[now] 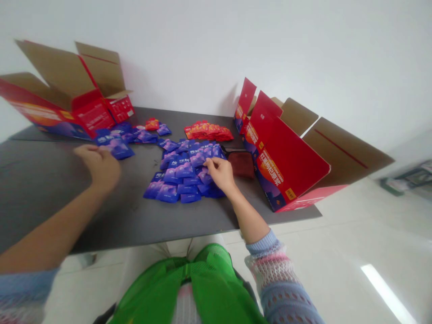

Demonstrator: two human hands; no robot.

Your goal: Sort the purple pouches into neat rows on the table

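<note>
A heap of small blue-purple sachets [184, 173] lies in the middle of a dark grey table [50, 180]. My right hand [220, 173] rests on the heap's right side, fingers pinched on one blue sachet. My left hand [99, 163] reaches to the left, fingers curled on a small stack of blue sachets [116, 146] beside a second, looser spread of them [141, 135].
A pile of red sachets [208, 131] lies at the back. An open red carton [67, 99] lies tipped at the back left, another open red carton [286, 162] at the right edge. A dark red pouch [241, 164] sits beside it. A green mesh bag [189, 288] hangs below.
</note>
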